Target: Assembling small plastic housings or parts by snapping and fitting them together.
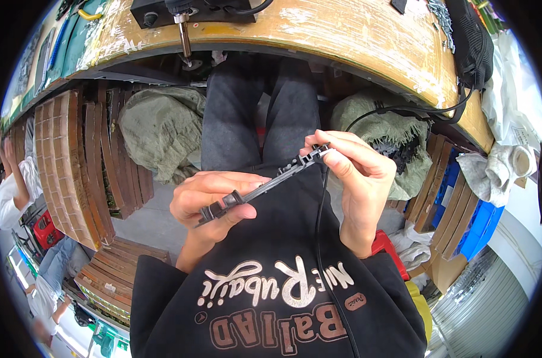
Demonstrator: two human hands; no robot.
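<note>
Nearest the lens was the person's black sweatshirt [271, 298] with pale printed lettering, and just above it both hands met over the lap. Left hand [214, 200] pinched the lower end of a long, narrow black plastic strip [265, 184], thumb beneath and fingers curled over the top. Right hand [357, 179] gripped the upper end, fingertips closed on a notched, clip-like section. Both hands were clenched on the part, which ran at a slant from lower left to upper right, held in the air above the knees.

It looked light and fairly stiff, though thin enough to flex or snap at the notches if bent hard; holding it at the two ends, as shown, seemed the safest hold. A thin black cable [320, 238] hung down past the right wrist, close to the strip, and could snag on it.

Beyond the knees stood a worn wooden workbench [354, 36] with a black device [163, 12] on it. Stacks of brown curved pieces [68, 161] stood to the left, grey-green sacks [158, 128] lay under the bench, and blue crates [474, 227] sat to the right. Another person's sleeve [8, 191] showed at the far left edge.
</note>
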